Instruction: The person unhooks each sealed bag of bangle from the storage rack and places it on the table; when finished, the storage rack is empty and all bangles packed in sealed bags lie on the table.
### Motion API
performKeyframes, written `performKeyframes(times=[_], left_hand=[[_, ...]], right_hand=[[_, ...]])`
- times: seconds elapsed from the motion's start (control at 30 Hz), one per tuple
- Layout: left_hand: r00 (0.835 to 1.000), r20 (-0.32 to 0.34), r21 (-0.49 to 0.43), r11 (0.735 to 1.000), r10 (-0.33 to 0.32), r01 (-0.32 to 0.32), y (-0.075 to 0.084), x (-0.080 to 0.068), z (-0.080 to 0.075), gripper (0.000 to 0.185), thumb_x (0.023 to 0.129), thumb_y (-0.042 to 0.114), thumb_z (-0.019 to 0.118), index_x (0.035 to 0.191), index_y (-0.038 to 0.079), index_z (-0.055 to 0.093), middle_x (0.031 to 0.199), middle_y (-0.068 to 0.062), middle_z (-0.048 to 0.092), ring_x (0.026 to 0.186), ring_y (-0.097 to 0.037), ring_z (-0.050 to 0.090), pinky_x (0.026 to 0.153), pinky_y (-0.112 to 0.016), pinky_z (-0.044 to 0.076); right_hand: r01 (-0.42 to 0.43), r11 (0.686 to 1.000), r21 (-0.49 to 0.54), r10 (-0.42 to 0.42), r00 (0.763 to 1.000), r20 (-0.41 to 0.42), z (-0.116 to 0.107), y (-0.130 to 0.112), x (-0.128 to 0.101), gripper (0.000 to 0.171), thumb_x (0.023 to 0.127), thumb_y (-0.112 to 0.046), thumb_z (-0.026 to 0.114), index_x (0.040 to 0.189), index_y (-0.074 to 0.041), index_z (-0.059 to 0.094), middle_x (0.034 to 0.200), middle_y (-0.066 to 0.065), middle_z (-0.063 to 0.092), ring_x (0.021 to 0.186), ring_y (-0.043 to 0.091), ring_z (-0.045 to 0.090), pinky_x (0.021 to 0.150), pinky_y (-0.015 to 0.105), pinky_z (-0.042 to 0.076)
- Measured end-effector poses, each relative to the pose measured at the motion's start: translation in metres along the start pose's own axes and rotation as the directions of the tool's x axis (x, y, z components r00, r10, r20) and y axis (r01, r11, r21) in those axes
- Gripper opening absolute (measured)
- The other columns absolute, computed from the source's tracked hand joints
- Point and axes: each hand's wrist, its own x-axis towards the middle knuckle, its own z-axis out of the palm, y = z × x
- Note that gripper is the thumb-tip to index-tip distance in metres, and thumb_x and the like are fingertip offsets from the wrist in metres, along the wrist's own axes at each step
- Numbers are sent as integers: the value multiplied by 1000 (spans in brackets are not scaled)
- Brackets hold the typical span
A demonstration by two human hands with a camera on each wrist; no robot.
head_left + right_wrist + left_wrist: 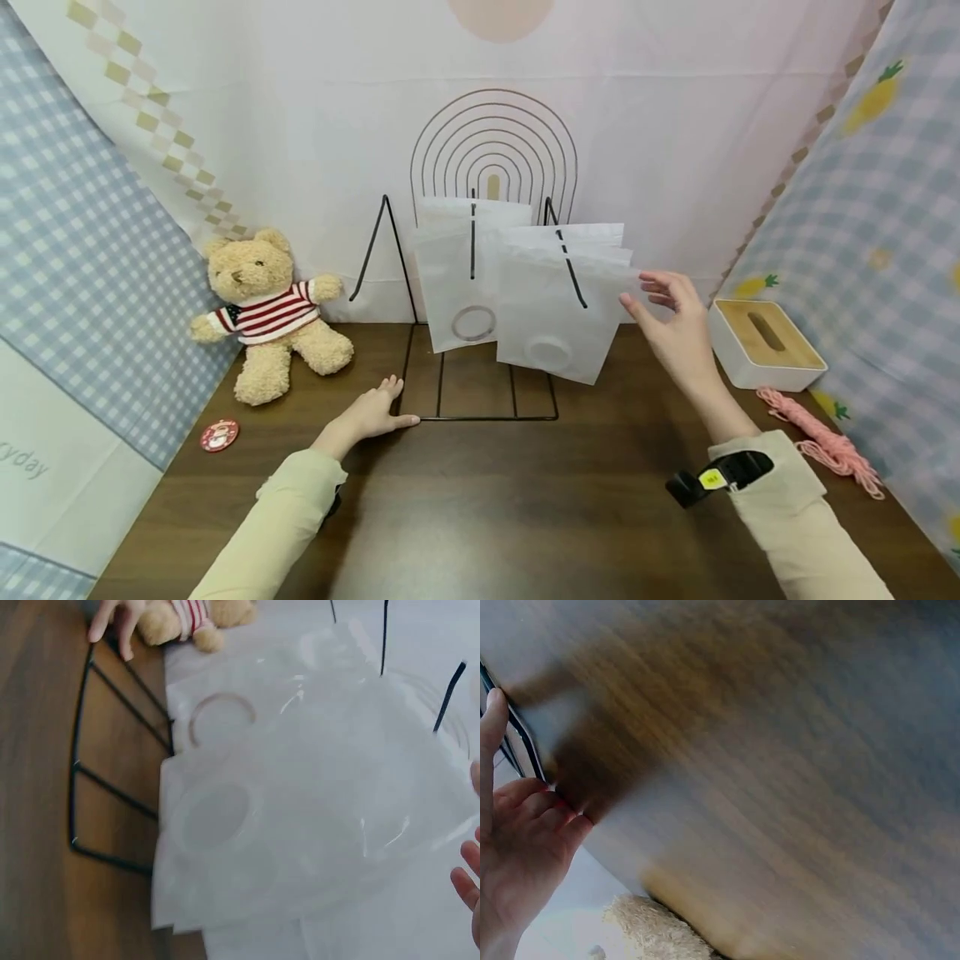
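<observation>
On the dark wooden counter (480, 500) stands a black wire rack (480, 367) with frosted plastic bags (555, 312) hung on its prongs. Beside the rack's front left corner, the left hand (371, 414) rests flat with fingers relaxed, fingertips touching the wire base. At the front bag's right edge, the right hand (675, 321) hovers with fingers loosely spread, gripping nothing.
</observation>
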Motion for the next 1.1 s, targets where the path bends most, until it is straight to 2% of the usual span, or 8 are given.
performKeyframes(times=[0.07, 0.13, 0.27, 0.4, 0.53, 0.73, 0.83, 1.1], left_hand=[[1000, 8, -7, 1000, 0, 0, 1, 1, 0, 83, 85, 45, 59, 138, -10, 28, 144, -34, 22, 134, -45, 24, 107, -55, 25], [1000, 16, -14, 1000, -2, 2, 3, 1, 0, 83, 84, 44, 60, 139, -10, 29, 144, -33, 23, 134, -45, 25, 107, -55, 25], [1000, 23, -25, 1000, -4, 5, 3, 1, 0, 82, 84, 43, 61, 139, -8, 30, 144, -33, 23, 133, -45, 25, 107, -56, 24], [999, 30, -40, 999, -11, 12, 0, 0, 0, 82, 84, 43, 61, 139, -7, 29, 144, -32, 22, 134, -45, 24, 108, -56, 23], [1000, 7, -37, 999, -8, 9, -2, 1, -1, 81, 83, 43, 63, 139, -6, 30, 144, -30, 24, 134, -43, 24, 108, -55, 24], [999, -37, -17, 999, 31, -32, -3, 3, -5, 79, 81, 40, 66, 137, -8, 35, 141, -30, 31, 132, -43, 29, 106, -56, 26], [999, -41, -19, 999, 28, -29, -2, 3, -6, 79, 81, 38, 66, 136, -8, 35, 141, -30, 32, 132, -42, 30, 106, -57, 25], [999, -39, -19, 1000, 24, -25, -3, -1, -6, 78, 80, 38, 67, 136, -8, 36, 140, -30, 33, 131, -43, 31, 106, -56, 27]], right_hand=[[-14, 999, 28, 15, 1000, -16, 0, -5, 6, 33, 83, -18, 67, 111, -2, 62, 98, -10, 53, 89, -1, 55, 81, 10, 43], [-28, 998, 58, 29, 1000, 0, -2, -11, 10, 29, 83, -15, 67, 107, 2, 64, 90, -19, 53, 83, -9, 54, 76, 7, 44], [-47, 996, 76, 43, 998, 54, -4, -12, 17, 28, 84, -15, 66, 103, 5, 64, 77, -29, 57, 69, -9, 57, 64, 7, 48], [-55, 990, 131, 42, 994, 98, -4, -11, 22, 26, 83, -13, 66, 100, 7, 66, 75, -28, 61, 66, -6, 61, 59, 14, 52], [-53, 986, 160, 32, 991, 130, -8, -15, 25, 24, 83, -9, 65, 98, 10, 66, 75, -28, 62, 68, -6, 62, 56, 17, 53], [-57, 993, 101, 39, 985, 167, -19, -19, 29, 24, 85, -9, 63, 99, 10, 66, 72, -33, 61, 66, -8, 61, 53, 17, 52], [-74, 994, 80, 57, 980, 192, -24, -19, 30, 25, 86, -11, 63, 99, 9, 66, 72, -33, 61, 64, -7, 62, 53, 18, 52], [-99, 990, 103, 71, 965, 252, -32, -20, 24, 19, 85, -13, 64, 93, 3, 70, 73, -27, 66, 56, 0, 61, 53, 21, 53]])
